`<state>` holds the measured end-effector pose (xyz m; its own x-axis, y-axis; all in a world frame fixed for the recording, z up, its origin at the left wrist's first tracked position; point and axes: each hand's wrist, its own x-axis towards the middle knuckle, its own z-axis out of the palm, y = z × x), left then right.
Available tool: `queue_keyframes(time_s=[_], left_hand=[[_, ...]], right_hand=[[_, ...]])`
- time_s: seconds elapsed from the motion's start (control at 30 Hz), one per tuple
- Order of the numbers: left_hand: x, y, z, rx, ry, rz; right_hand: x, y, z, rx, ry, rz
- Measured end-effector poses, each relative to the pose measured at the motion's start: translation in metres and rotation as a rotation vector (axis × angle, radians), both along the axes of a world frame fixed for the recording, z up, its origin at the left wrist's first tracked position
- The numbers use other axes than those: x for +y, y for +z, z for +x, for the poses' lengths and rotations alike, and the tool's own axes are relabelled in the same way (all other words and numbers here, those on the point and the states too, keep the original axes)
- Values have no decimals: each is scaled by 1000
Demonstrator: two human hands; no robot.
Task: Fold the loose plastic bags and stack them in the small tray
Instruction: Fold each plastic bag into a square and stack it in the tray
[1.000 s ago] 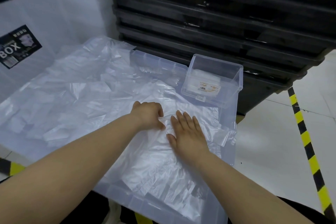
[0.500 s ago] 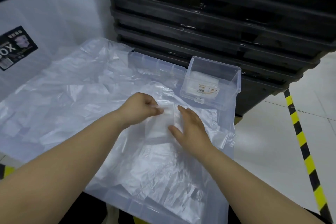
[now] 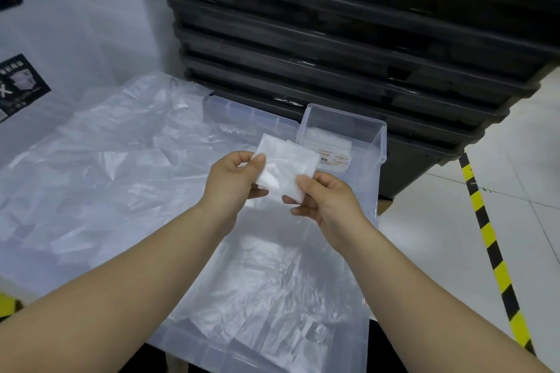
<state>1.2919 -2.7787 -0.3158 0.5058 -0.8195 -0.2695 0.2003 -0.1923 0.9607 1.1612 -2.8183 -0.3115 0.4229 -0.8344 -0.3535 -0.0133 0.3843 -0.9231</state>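
Note:
A small folded clear plastic bag (image 3: pixel 286 165) is held up in the air between both hands. My left hand (image 3: pixel 233 180) pinches its left edge and my right hand (image 3: pixel 325 201) pinches its lower right corner. Just behind it stands the small clear tray (image 3: pixel 380 142), with a few folded bags lying flat inside. Loose clear plastic bags (image 3: pixel 121 179) are spread in a wide heap below and to the left of my hands.
A large clear storage bin (image 3: pixel 368 327) lies under the loose bags, and the small tray sits at its far right corner. A stack of black crates (image 3: pixel 348 39) rises right behind. White floor with a yellow-black stripe (image 3: pixel 491 245) is on the right.
The bag was pressed flat on the heap a second ago. Both hands have since folded it and lifted it up toward the small tray.

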Motion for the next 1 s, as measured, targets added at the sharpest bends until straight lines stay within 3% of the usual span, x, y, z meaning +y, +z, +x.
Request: queue_keyframes(time_s=[0.17, 0.37, 0.47, 0.7, 1.0], left_hand=[[-6, -2, -6, -102, -3, 27], [-32, -4, -9, -732, -464, 56], [-47, -4, -11, -906, -577, 102], [-57, -14, -7, -1029, -669, 180], [-58, -20, -5, -942, -671, 150]], right_hand=[[-15, 9, -15, 145, -136, -61], [-54, 36, -27, 246, -171, -108], [-81, 48, -31, 383, -182, -150], [-129, 55, -26, 699, 9, -128], [-141, 44, -2, 952, 209, -100]])
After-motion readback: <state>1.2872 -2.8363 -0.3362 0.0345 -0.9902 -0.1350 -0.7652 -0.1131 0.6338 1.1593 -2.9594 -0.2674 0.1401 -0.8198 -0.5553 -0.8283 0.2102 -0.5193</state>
